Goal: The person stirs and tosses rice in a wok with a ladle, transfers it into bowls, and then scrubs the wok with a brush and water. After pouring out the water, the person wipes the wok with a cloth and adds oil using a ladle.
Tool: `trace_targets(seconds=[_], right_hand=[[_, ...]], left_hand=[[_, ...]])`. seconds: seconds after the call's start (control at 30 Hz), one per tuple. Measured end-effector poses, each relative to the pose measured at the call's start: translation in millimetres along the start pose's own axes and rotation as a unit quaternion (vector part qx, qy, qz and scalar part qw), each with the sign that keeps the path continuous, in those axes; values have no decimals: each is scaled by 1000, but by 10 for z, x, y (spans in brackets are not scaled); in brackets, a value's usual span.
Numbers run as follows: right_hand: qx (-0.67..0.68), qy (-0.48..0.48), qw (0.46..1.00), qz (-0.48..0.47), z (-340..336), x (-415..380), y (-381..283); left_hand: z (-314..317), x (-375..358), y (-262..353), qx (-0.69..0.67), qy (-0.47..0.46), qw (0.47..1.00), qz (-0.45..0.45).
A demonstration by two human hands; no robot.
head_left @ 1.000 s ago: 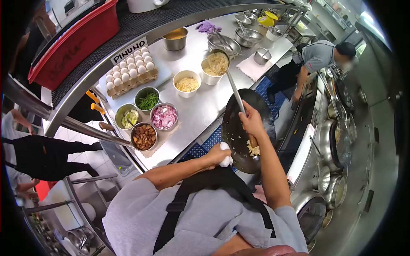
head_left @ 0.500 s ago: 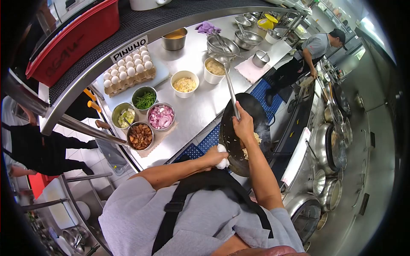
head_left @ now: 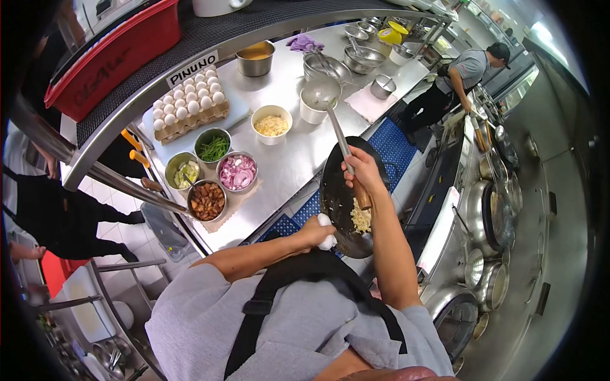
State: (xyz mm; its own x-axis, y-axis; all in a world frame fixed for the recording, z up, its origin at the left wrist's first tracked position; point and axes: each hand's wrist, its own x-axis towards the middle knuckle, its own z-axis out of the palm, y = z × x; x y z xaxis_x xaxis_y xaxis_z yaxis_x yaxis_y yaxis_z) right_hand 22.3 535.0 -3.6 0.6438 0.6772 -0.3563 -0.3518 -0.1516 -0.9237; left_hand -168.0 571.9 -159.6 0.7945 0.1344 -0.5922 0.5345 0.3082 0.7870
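Note:
My left hand [head_left: 318, 233] is closed on a white cloth [head_left: 326, 231] at the near left rim of a dark wok [head_left: 337, 190]. Pale cooked food [head_left: 361, 217] lies low in the wok. Over the wok, my right hand [head_left: 364, 170] grips a long-handled ladle [head_left: 338, 130] with a wooden end. The ladle's bowl is above a white tub [head_left: 311, 113] on the steel table and hides part of its contents. A second white tub [head_left: 271, 125] holds yellowish chopped food. Metal bowls hold green pieces [head_left: 213, 148], sliced red onion [head_left: 237, 172] and brown chunks [head_left: 208, 200].
An egg tray [head_left: 190, 116] sits on the steel table [head_left: 279, 174] beneath a shelf with a red bin [head_left: 114, 60]. One co-worker [head_left: 467, 76] stands at the stoves at right, another person [head_left: 60, 213] at left. Large pots [head_left: 486, 216] line the right.
The ladle's bowl has come down over the tub. My right hand has shifted slightly and shows more of the wooden handle end. The wok has moved slightly left.

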Motion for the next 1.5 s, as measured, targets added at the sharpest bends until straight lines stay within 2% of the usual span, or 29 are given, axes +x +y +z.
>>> trace_targets(seconds=[0.07,0.13,0.2,0.23,0.27,0.3,0.33,0.37,0.4,0.47,0.53,0.57,0.67,0.8,0.83,0.87,0.93,0.97,1.0,1.03,1.07,1.1,1.13,1.2,1.27,1.33,1.37,1.4,1.5], right_hand=[[-149,27,986,-72,0,-53,-56],[-213,78,963,-145,20,-346,-138],[-246,133,935,-219,-52,-716,-123],[-268,156,901,-304,-167,-902,-55],[-254,185,901,-300,-151,-1229,-56],[-238,214,900,-295,-136,-1553,-60],[-180,247,931,-201,-42,-1990,-111],[-172,278,924,-200,-106,-2241,89],[-215,308,902,-213,-169,-2435,315],[-320,360,833,-272,-309,-2674,864],[-235,351,885,-198,-493,-2638,1545],[-248,357,886,-159,-543,-2658,1529],[-180,412,871,-198,-603,-2781,1395],[-278,454,829,-170,-667,-2852,742],[-310,468,809,-174,-675,-2821,611],[-386,482,755,-220,-726,-2778,661],[-431,476,749,-162,-791,-2733,1000],[-447,446,746,-212,-874,-2671,1313],[-276,397,863,-148,-799,-2677,1298],[-89,328,938,-70,-713,-2666,1284],[103,244,964,13,-636,-2634,1264],[211,222,952,-10,-638,-2536,1362],[262,197,945,17,-659,-2559,1493],[362,152,919,40,-814,-2567,1561],[381,151,912,29,-930,-2716,1584],[416,127,900,22,-996,-2815,1794],[388,139,911,27,-1008,-2742,1690],[410,180,894,19,-948,-2737,1538],[377,210,902,1,-1008,-3003,1227]], left_hand=[[-5,70,-158,-21,1,1000,11],[19,152,-228,-50,1,999,22],[30,-119,82,-81,-21,996,31],[30,-279,266,-95,-32,994,31],[59,-345,357,-85,-3,996,35],[42,-367,409,-89,-19,995,30],[41,-397,464,-90,-39,995,20],[44,-589,690,-84,-34,996,9],[136,-697,885,-160,-47,986,15],[140,-489,1008,-200,-116,972,-43],[448,-221,1193,-295,-117,947,-50],[614,-172,1229,-251,-79,964,-46],[754,-392,1409,-242,-95,966,-6],[822,-104,1645,-199,-108,973,54],[848,-63,1550,-129,-103,981,97],[959,-262,1391,-99,-35,988,115],[949,-585,926,-109,-72,973,192],[939,-538,749,-86,-60,973,206],[930,-555,604,-67,-45,974,211],[912,-433,543,-48,-18,991,126],[904,-223,539,-50,4,993,110],[852,-76,686,-50,-24,996,74],[769,-28,727,-51,-52,997,38],[709,-251,608,-112,-22,993,-37],[631,-543,495,-111,-68,988,-80],[555,-150,232,-124,-65,982,-127],[575,154,150,-109,-74,983,-131],[701,136,192,-129,-28,983,-124],[682,-253,340,-97,-46,987,-122]])
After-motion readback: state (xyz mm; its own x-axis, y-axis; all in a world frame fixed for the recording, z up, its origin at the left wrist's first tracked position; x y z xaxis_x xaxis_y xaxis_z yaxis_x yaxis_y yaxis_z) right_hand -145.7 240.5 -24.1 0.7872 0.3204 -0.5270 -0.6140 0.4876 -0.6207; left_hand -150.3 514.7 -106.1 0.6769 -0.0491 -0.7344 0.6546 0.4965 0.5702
